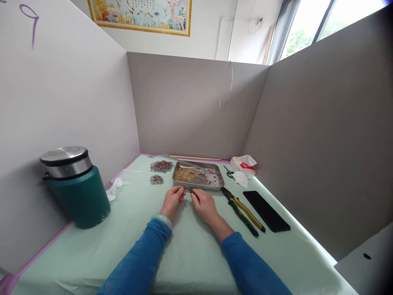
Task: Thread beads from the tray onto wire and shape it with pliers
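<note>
My left hand [172,201] is closed in a pinch in front of the metal tray [198,186]; what its fingertips hold is too small to make out. Close beside it on the right, my right hand [205,205] is closed on slim dark tweezers [189,188], their tip pointing toward the left fingertips. The tray holds gold beads [187,174] on its left and clear, red and purple beads [213,178] on its right. Two piles of red-and-silver beaded pieces, a larger one [161,166] and a smaller one [156,179], lie left of the tray.
Pliers [244,209] and a black phone-like slab [266,211] lie to the right. Scissors [229,172], a crumpled tissue [240,179] and a tissue pack [244,164] are behind them. A green flask [78,192] stands left. Grey partitions [196,106] enclose the table.
</note>
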Demonstrator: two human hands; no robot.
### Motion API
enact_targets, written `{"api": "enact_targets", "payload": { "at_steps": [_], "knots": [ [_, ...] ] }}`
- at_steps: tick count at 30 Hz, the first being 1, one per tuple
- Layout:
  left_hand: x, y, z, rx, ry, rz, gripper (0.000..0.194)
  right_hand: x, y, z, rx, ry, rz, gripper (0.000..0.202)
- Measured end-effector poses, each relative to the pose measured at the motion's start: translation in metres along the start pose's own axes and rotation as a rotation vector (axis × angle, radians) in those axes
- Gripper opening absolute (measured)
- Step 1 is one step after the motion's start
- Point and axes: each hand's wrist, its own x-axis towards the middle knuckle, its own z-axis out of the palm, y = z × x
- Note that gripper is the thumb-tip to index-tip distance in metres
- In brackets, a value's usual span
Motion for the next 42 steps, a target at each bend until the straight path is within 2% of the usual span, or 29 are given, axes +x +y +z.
{"api": "enact_targets", "payload": {
  "at_steps": [12,24,34,42],
  "knots": [
    [0.0,0.0,0.0,0.034,0.006,0.042,0.03,-0.001,-0.002,-0.001,-0.049,-0.039,-0.021,0.021],
    [0.001,0.002,-0.004,0.124,0.04,0.046,0.032,0.004,0.009,-0.006,0.144,0.018,0.061,0.026],
    [0.003,-0.002,-0.004,0.284,0.006,0.13,0.021,0.001,0.004,-0.006,0.006,-0.058,-0.017,0.021],
    [0.002,0.002,-0.004,0.255,0.034,0.085,0.025,0.001,0.005,-0.007,-0.033,-0.064,-0.032,0.02]
  ]
}}
